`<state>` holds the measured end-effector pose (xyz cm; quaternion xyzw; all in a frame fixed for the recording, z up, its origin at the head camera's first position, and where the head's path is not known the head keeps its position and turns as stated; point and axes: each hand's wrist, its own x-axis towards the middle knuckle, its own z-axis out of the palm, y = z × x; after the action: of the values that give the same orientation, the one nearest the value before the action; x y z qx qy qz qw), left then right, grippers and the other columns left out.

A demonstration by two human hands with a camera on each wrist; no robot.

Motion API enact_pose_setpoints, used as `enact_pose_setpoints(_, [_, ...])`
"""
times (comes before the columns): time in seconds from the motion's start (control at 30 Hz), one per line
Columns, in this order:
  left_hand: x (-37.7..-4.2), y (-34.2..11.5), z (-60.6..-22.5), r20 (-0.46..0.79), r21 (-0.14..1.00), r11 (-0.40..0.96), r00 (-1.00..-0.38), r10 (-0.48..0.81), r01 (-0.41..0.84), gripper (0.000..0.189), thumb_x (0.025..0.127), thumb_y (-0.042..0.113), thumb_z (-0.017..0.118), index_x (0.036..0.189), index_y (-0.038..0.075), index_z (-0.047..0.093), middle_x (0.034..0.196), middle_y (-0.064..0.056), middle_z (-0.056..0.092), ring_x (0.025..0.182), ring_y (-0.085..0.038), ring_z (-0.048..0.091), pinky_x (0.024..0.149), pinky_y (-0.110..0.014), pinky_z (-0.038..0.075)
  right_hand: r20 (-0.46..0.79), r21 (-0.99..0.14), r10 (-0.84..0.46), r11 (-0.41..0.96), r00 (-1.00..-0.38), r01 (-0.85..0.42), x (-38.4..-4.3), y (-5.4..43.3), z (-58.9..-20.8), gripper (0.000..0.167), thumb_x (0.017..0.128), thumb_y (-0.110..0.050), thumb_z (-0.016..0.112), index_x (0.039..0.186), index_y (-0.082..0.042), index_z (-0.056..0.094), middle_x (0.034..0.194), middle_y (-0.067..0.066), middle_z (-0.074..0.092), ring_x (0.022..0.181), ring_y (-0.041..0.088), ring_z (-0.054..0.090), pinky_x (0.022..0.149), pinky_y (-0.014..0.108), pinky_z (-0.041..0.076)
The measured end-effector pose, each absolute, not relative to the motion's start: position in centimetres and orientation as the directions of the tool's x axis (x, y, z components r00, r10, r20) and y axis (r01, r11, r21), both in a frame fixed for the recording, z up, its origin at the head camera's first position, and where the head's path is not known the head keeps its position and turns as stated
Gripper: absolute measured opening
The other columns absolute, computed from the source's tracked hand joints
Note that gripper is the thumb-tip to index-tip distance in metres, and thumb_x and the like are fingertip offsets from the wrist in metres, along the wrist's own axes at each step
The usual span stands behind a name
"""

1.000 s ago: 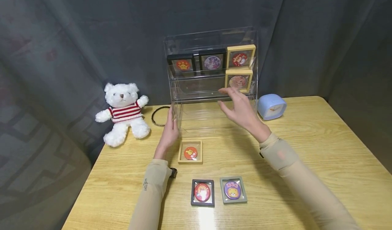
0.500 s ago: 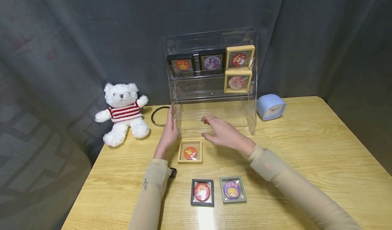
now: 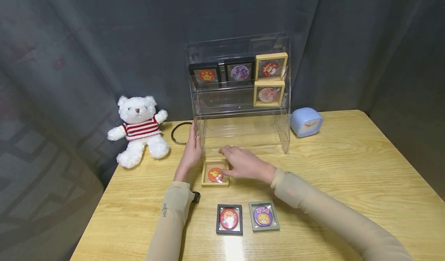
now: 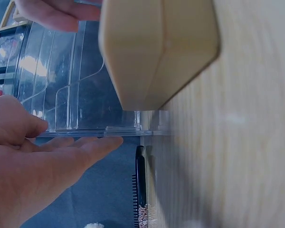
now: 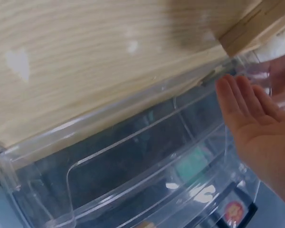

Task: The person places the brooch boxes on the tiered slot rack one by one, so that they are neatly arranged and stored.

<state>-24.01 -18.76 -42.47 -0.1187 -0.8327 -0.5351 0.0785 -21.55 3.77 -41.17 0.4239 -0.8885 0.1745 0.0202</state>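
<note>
My left hand (image 3: 191,155) lies along the left side of a clear acrylic tiered display stand (image 3: 240,129), its straight fingers against the side panel. Just in front of the stand lies a light wooden display frame (image 3: 213,184) with a red-orange thumbs-up badge inside. Over this frame's right edge reaches my right hand (image 3: 247,165), fingers loosely bent and thumb apart, with nothing gripped. In the left wrist view the wooden frame (image 4: 147,52) looms large. The right wrist view shows my right hand's fingers (image 5: 244,97) extended near its corner (image 5: 256,26).
Two black frames (image 3: 240,60) and two wooden frames (image 3: 269,82) stand on the tiers. A black frame (image 3: 229,233) and a grey frame (image 3: 265,228) lie nearer. Around the stand are a white teddy bear (image 3: 142,127), a dark hoop (image 3: 174,135) and a blue clock (image 3: 306,121).
My right hand has come down from beside the lower wooden frame on the stand, moving left and nearer to the thumbs-up badge frame. The left hand has stayed at the stand's side.
</note>
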Motion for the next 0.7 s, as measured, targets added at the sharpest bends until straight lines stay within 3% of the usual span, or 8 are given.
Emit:
enact_pose_setpoints(0.3, [-23.9,-18.8,-42.5,0.250,0.870,0.411,-0.963,0.105,0.270,0.067,0.114,0.000,0.029,0.173,0.014,0.000,0.178,-0.018,0.009,0.160,-0.040,0.019,0.132,-0.050,0.017,0.046,-0.277,-0.763,0.611,-0.645,-0.742,-21.1,3.0,-42.1,0.100,0.089,-0.064,0.080,0.151,0.010,0.051,0.151,0.032,0.054,0.138,0.043,0.056,0.116,0.051,0.048])
enact_pose_setpoints(0.7, [-24.0,-18.8,-42.6,0.250,0.867,0.417,-0.962,0.107,0.272,0.068,0.114,-0.002,0.029,0.173,0.013,-0.001,0.178,-0.018,0.009,0.160,-0.040,0.018,0.131,-0.051,0.018,-0.002,-0.258,-0.768,0.620,-0.641,-0.741,-20.8,3.3,-42.5,0.101,0.090,-0.060,0.081,0.153,0.011,0.048,0.155,0.033,0.049,0.144,0.045,0.049,0.117,0.054,0.046])
